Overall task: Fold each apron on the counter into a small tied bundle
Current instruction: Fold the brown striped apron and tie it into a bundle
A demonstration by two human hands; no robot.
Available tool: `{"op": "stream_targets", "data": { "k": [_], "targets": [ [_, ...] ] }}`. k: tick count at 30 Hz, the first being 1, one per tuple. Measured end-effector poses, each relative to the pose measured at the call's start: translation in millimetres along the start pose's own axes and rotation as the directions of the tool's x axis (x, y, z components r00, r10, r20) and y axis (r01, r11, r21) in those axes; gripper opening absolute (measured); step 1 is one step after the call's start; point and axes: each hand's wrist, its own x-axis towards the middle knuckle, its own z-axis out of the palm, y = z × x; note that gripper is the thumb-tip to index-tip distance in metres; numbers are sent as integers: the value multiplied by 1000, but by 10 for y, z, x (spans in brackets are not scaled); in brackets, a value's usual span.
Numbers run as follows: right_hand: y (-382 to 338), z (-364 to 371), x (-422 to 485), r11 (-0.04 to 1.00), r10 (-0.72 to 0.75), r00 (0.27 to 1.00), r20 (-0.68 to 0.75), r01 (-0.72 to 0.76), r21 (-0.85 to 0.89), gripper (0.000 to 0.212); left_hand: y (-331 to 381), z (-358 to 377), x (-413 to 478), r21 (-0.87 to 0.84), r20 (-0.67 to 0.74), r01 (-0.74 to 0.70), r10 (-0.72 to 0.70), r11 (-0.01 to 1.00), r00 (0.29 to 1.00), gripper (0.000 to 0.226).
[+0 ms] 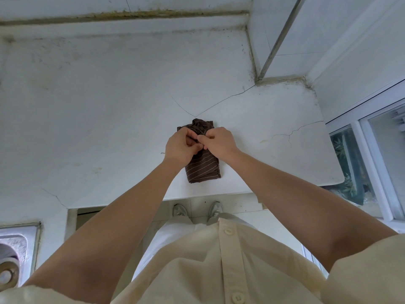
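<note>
Now we pinch the strap with left hand [180, 145] and right hand [219, 141], both grips closed atop the folded apron [202, 165] mid-surface [109, 117], probably knotting it.

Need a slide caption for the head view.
Left hand and right hand pinch fabric atop a folded brown striped apron on a cracked white counter.

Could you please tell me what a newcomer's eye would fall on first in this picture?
The eye goes to the left hand and right hand, meeting mid-frame and pinching the top of a folded brown striped apron on the white counter. Next come the thin cracks running beyond the apron, and a metal sink at the lower left edge.
</note>
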Motion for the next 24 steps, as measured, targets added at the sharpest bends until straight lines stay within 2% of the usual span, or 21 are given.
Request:
{"op": "stream_targets", "data": {
  "k": [7, 14, 19, 24],
  "targets": [
    [4, 16, 23, 996, 1, 999, -36, -5, -93, 28, -43, -78, -24, 9, 62, -35, 34, 999, 997, 28],
    [69, -29, -17, 986, 19, 999, -29, -23, -165, 38, -97, -73, -45, 120, 47, -107, 102, 987, 994, 19],
    [92, -59, -7, 988, 48, 999, -24, -51, -142, 41, -105, -52, -74, 224, 25, -151, 149, 963, 989, 19],
    [128, -66, -30, 999, 53, 997, 52, -54, 8, 27, -135, -77, -70, 250, 47, -201, 195, 947, 980, 16]
  ]
}}
